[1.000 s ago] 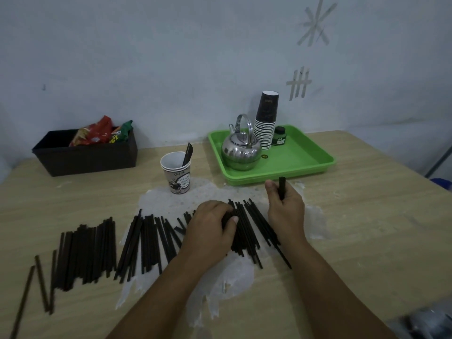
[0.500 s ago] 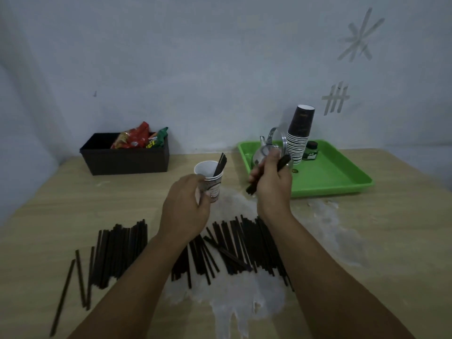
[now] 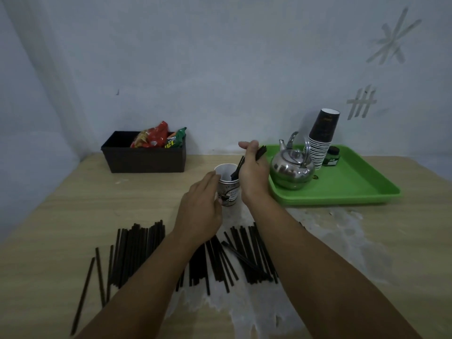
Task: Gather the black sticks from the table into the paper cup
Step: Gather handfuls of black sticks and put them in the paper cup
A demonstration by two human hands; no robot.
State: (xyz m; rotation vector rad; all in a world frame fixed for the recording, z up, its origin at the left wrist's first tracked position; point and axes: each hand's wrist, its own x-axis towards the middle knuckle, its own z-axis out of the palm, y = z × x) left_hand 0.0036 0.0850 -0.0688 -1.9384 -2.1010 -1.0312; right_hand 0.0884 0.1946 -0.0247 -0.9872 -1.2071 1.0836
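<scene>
The right hand (image 3: 253, 171) was over the paper cup (image 3: 228, 185), closed around a small bunch of black sticks (image 3: 259, 152) whose lower ends dipped inside the rim while the upper ends stuck out past the fingers. The left hand (image 3: 199, 211) was at the cup's left side, fingers loosely curled against the wall, seemingly steadying it; whether it truly gripped the cup could not be told.

The cup stood toward the far middle of the wooden table (image 3: 61, 204), just left of a green tray (image 3: 354, 189) carrying a steel kettle (image 3: 292, 170) and a stack of paper cups (image 3: 322, 138). A dark box of snack packets (image 3: 144, 152) sat at the far left.

By the look of it, the job was at an early stage. Only a few sticks were in the cup. Most remained on the near table: a dense group on the left (image 3: 137, 250), a few strays further left (image 3: 83, 294), and a spread group under the forearms (image 3: 244, 255). Many more trips seemed needed.
</scene>
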